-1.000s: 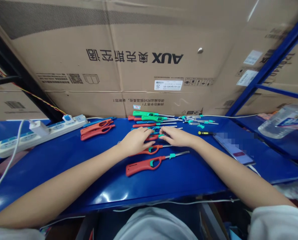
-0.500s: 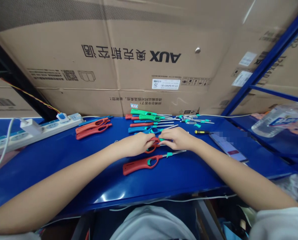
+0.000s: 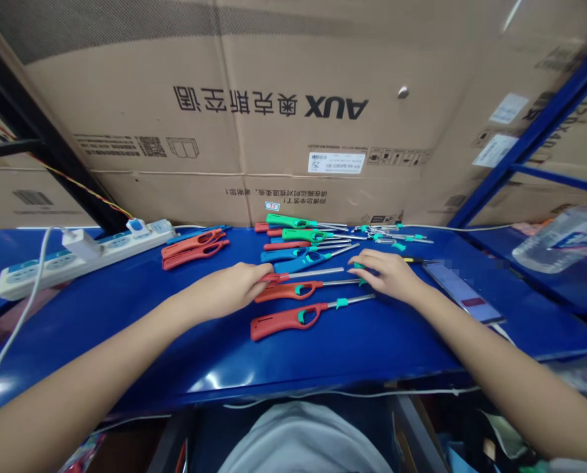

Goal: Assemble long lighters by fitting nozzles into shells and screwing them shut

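Note:
My left hand [image 3: 238,284] is closed around the handle of a red long-nosed lighter [image 3: 275,278], which is mostly hidden by the fingers. Its bare metal tube points right. My right hand [image 3: 390,276] is a little beyond the tube's end, a small green plastic piece [image 3: 358,265] pinched between thumb and fingers. Under the held lighter lies an orange lighter [image 3: 288,291] with a green trigger. Closer to me is a red lighter [image 3: 283,321], with a green piece on its tube. Behind my hands lie blue lighters [image 3: 298,263] and green lighters [image 3: 303,235].
At the back are loose metal tubes with green pieces [image 3: 396,236]. Red handles [image 3: 194,251] lie left, beside a white power strip [image 3: 106,253]. To the right are a phone [image 3: 463,292] and a plastic bottle [image 3: 552,246]. A large cardboard box [image 3: 273,144] stands behind the blue table [image 3: 214,358].
My hands were together over the red lighter and have drawn apart. The left went left with the lighter, baring its metal tube; the right moved right with the green piece.

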`<state>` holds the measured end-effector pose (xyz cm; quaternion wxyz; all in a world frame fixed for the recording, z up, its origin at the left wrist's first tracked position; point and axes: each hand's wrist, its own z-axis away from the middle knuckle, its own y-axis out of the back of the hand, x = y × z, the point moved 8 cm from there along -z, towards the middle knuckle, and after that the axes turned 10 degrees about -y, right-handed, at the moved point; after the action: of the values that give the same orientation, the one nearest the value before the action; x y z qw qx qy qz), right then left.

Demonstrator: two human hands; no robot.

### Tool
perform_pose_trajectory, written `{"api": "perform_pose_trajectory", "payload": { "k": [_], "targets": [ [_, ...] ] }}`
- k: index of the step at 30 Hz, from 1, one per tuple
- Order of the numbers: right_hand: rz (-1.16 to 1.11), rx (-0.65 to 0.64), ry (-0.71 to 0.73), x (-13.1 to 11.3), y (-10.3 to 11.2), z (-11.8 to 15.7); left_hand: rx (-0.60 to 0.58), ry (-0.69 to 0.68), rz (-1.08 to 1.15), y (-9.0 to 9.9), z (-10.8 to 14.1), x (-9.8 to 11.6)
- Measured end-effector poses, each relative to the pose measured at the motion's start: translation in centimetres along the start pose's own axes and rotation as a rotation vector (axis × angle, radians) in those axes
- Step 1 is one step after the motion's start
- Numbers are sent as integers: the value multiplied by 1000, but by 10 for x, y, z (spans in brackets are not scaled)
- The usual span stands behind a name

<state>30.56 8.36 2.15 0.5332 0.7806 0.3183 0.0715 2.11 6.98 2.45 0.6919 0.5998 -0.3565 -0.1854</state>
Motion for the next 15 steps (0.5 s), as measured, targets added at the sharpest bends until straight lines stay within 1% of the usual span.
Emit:
{"api": "perform_pose_trajectory", "payload": {
  "k": [3,6,12,15],
  "targets": [
    [-54,-32,-32,-3,-4,-6,-18,-6,10,-2,-3,11],
    [-104,-55,-34,-9,-7,-10,-34,10,1,-4,-6,13],
    [-162,-71,58,-29,-11,-15,-16,-54,-32,-8,-15,17],
    [-170,-79,109,-34,-10,-17,10,-57,-95,-5,-21,16]
  ]
}}
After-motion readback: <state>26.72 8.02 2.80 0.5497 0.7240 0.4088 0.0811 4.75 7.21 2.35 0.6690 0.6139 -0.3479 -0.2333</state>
